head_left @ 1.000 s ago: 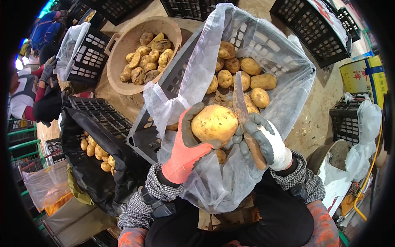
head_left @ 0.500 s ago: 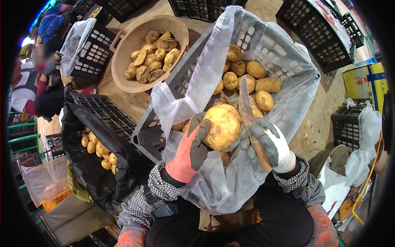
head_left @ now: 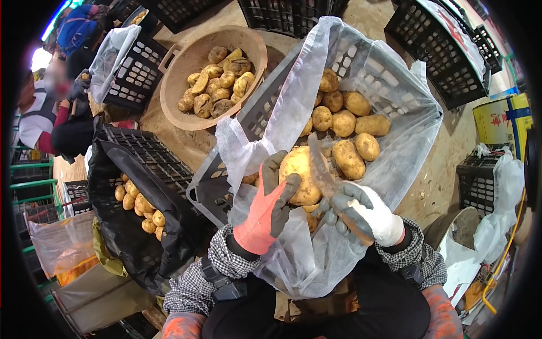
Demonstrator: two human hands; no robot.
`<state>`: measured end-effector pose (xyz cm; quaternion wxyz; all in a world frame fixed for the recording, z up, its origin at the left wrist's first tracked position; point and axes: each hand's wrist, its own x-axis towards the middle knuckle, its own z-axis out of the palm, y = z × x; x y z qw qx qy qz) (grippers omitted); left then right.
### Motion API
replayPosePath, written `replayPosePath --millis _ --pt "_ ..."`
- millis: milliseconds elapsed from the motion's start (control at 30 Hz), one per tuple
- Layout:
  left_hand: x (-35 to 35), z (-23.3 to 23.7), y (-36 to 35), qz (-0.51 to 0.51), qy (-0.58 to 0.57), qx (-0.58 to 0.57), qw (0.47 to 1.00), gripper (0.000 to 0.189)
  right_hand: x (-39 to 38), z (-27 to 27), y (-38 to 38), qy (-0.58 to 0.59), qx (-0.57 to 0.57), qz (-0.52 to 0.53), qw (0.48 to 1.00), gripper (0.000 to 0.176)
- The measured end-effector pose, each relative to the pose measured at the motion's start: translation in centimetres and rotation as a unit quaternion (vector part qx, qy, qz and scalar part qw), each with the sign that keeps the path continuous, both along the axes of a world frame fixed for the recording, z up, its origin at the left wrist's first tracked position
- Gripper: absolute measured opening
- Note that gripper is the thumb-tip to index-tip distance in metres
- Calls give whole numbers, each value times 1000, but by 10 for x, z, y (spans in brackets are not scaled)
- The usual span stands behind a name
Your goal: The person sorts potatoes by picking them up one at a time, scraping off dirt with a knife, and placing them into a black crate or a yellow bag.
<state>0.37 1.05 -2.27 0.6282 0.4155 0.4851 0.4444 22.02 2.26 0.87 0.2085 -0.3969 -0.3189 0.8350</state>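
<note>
My left hand (head_left: 270, 204), in a pink and grey glove, grips a large yellow potato (head_left: 302, 176) over the near part of a lined crate. A rusty knife (head_left: 322, 169) is in my right hand (head_left: 364, 213), which wears a white and grey glove. Its blade lies against the potato's right side, slightly blurred. Beneath and beyond my hands, several potatoes (head_left: 343, 123) rest in the grey crate (head_left: 261, 116), whose white liner (head_left: 415, 133) hangs over the rims.
A tan basin (head_left: 169, 93) of cut and whole potatoes stands beyond the crate at left. Nearer, a black-lined crate (head_left: 127, 237) holds more potatoes. Black crates (head_left: 437, 56) stand around. A person (head_left: 42, 121) sits at far left; a yellow box (head_left: 499, 121) is at right.
The knife has moved left onto the potato, its blade now overlapping the potato's right side. My right hand has turned and shifted left. The whole view has shifted slightly.
</note>
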Motion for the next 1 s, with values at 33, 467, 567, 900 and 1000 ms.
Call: replayPosePath --millis 33,467,567,900,1000 --pt "0 0 -1 -5 70 47 996 54 -1 1 1 -7 19 56 998 40" --pt "-2 -8 -4 -47 -286 -131 948 60 3 -4 -1 -9 13 -121 992 36" --pt "-1 18 -1 -58 -237 -97 965 60 1 -5 -3 -6 57 -161 985 35" --pt "-120 41 -63 212 -369 9 905 61 2 -15 -4 -22 83 -180 980 37" --pt "-197 50 -104 339 -322 105 878 50 2 -15 0 -39 95 -182 978 37"
